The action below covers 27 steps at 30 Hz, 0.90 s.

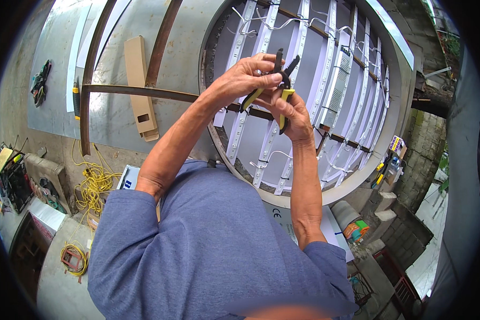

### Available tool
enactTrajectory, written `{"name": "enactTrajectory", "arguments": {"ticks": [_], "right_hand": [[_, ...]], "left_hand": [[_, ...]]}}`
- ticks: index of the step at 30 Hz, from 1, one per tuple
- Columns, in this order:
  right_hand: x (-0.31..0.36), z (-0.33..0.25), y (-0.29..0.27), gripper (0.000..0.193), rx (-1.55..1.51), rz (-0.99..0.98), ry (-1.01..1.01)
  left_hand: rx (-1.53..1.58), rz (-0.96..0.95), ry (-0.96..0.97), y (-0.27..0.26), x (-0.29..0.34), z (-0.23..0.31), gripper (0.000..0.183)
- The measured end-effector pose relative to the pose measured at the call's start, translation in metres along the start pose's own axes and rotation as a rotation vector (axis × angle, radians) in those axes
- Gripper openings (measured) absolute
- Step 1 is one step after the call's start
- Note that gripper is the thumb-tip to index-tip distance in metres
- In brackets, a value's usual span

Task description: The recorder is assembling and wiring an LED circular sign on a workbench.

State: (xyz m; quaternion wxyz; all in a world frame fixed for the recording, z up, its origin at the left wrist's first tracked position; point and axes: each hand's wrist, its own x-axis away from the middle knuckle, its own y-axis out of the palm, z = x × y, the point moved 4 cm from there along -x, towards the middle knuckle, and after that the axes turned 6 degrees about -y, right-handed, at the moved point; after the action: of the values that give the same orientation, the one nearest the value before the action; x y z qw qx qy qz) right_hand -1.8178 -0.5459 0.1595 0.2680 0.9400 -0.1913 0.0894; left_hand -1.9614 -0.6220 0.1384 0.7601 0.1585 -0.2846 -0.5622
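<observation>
A pair of wire strippers (291, 67) with black jaws and yellow-and-black handles is between my hands, its jaws spread and pointing away from me. My left hand (249, 76) is closed at the jaws, thumb and forefinger pinching beside the left one. My right hand (296, 117) is wrapped around the yellow handle on its side. Any small thing between my left fingertips is too hidden to make out. Beneath both hands lies a large round sign frame (282, 201), crossed by rows of white LED strips (300, 40) joined by white wires.
A perforated metal power supply (337, 89) sits among the strips. To the left, rusty steel bars (138, 92), a cardboard box (138, 80) and a yellow-handled knife (76, 101) rest on sheet metal. Yellow cord (94, 184) lies tangled on the ground. Gloves (40, 84) are at far left.
</observation>
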Motion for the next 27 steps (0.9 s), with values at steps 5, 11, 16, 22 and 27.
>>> {"name": "enactTrajectory", "arguments": {"ticks": [5,11,16,22,27], "right_hand": [[-0.021,-0.013,0.013,0.031,-0.162,0.058,0.046],[-0.043,-0.028,-0.016,0.044,0.431,0.171,0.106],[-0.068,-0.034,-0.020,0.069,0.763,0.131,0.245],[-0.088,-0.030,-0.031,0.071,0.809,0.150,0.294],[-0.097,-0.029,-0.030,0.068,0.829,0.109,0.285]], "left_hand": [[-0.611,0.611,0.385,-0.052,-0.014,0.013,0.033],[-0.811,0.716,0.178,-0.074,-0.053,0.019,0.027],[-0.676,0.704,0.192,-0.086,-0.069,0.004,0.027],[-0.322,0.596,0.024,-0.084,-0.063,0.005,0.027],[-0.155,0.525,0.027,-0.086,-0.063,0.005,0.027]]}}
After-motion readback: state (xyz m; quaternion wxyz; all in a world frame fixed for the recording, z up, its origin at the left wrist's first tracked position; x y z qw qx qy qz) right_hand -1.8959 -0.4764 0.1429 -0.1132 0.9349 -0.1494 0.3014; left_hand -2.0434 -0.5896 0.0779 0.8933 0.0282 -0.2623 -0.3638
